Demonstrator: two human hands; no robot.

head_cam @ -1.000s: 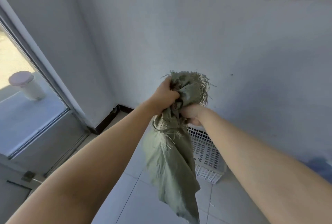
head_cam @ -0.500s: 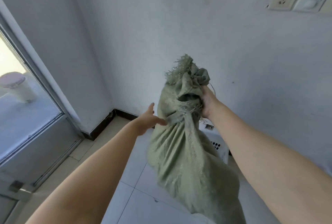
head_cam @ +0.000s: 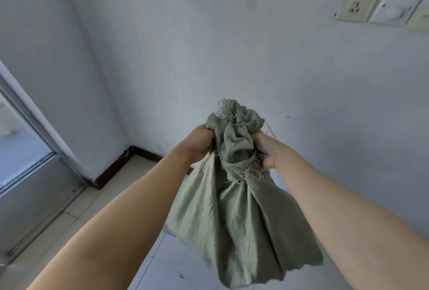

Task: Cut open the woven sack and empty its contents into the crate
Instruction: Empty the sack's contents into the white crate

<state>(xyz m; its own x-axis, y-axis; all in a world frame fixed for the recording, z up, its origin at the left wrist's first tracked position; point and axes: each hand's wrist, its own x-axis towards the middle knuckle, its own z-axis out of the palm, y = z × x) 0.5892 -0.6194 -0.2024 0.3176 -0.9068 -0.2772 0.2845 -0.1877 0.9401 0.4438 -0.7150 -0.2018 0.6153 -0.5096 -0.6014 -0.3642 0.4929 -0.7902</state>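
Head view looks down past two bare forearms at a green woven sack (head_cam: pixel 234 210) held up in the air in front of a pale wall (head_cam: pixel 185 45). Left hand (head_cam: pixel 199 145) is clenched on the bunched, frayed top of the sack from the left; right hand (head_cam: pixel 267 150) is clenched on the same bunch from the right, fingers (head_cam: pixel 257 137) dug into the cloth. Both hands touch the sack and sit level with each other, about equally near to it, with the gathered end between them.

From that grip the sack hangs straight down, its long axis near upright, widening below the hands and ending in a ragged lower edge above the tiled floor (head_cam: pixel 162 266). It looks limp and flat, so my guess is that little or nothing is left inside, though the inside cannot be seen.

No crate shows here; if it stands on the floor beyond the sack, the cloth hides it. That is the relation the next move depends on: the open lower end must hang over the crate, and from this view it cannot be told whether it does. A shake with both hands would probably clear any remnant, provided the mouth points down into the crate.

A socket (head_cam: pixel 357 2) sits high on the wall at right, a door frame (head_cam: pixel 41 127) at left.
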